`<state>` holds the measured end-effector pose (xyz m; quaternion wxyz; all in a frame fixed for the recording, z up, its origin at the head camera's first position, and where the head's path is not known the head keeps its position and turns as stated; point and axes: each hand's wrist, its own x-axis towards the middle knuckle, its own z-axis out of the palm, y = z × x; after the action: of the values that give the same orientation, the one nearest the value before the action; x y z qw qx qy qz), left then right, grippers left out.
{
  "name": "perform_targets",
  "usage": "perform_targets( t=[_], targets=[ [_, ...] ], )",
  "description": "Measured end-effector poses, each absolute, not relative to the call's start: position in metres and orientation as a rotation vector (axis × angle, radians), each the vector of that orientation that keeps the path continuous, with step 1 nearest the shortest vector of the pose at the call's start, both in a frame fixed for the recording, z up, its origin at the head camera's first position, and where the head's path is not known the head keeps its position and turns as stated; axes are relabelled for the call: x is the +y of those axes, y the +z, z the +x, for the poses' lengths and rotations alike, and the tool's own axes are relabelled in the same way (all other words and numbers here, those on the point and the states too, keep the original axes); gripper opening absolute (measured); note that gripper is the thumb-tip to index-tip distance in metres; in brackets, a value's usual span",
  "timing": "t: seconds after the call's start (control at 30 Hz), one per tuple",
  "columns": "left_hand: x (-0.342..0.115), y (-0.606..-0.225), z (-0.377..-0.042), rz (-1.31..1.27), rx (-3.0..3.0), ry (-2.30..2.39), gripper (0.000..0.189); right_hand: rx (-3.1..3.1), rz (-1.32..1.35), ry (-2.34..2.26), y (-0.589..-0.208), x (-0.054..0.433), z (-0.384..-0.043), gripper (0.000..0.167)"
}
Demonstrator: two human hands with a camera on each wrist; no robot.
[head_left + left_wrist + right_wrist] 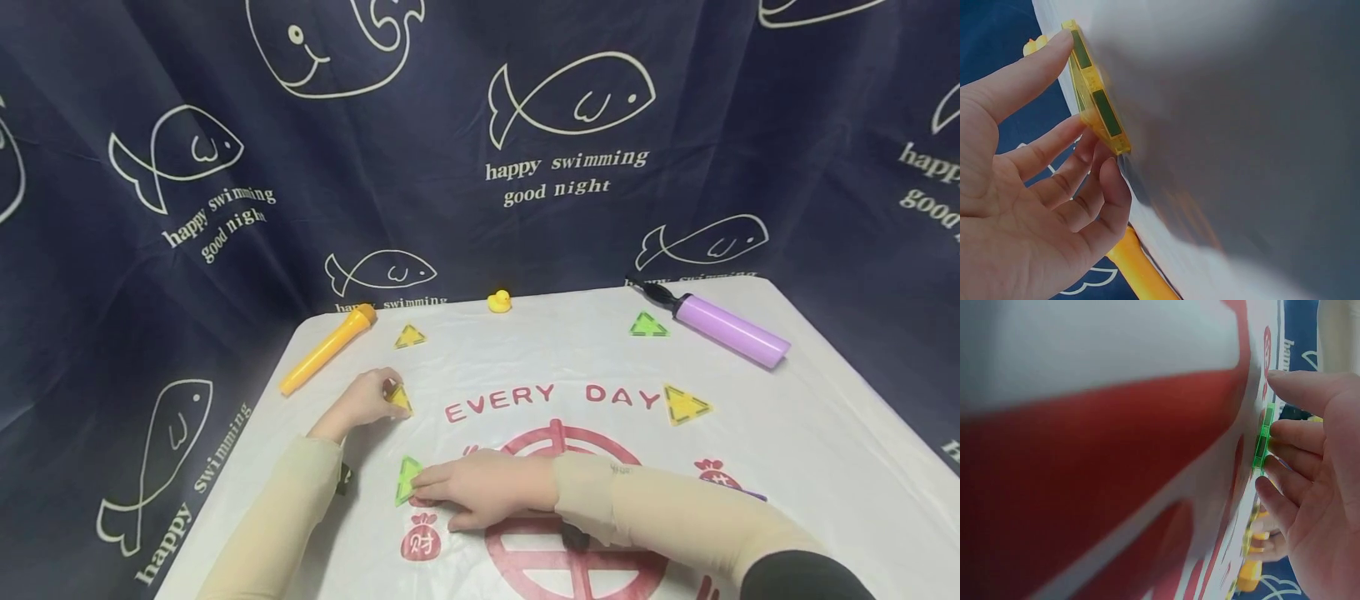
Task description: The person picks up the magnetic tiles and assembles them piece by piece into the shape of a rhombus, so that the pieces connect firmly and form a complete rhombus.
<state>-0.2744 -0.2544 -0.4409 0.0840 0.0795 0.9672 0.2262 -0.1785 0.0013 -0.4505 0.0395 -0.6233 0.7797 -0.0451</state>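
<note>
In the head view my left hand pinches a yellow triangular magnetic tile on the left side of the table. The left wrist view shows the thumb on the top corner of this tile and fingers behind it, with dark magnet strips along its edge. Lower down, my right hand reaches leftward, and its nearly straight fingers touch a green triangular magnetic tile. That green tile lies flat on the white tabletop in the right wrist view, the right thumb apart from it.
Toward the back lie an orange toy microphone, a yellow tile, a rubber duck, a green tile and a purple hand pump. Another yellow tile lies right of the printed lettering. A dark object shows beneath my right sleeve.
</note>
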Motion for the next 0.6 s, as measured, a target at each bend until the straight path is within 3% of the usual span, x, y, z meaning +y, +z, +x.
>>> perform_targets(
  t=[0.6],
  targets=[
    [-0.251, -0.447, -0.273, 0.179, 2.894, 0.732, 0.062, 2.469, -1.578, -0.336, -0.448, 0.067, -0.197, 0.057]
  ],
)
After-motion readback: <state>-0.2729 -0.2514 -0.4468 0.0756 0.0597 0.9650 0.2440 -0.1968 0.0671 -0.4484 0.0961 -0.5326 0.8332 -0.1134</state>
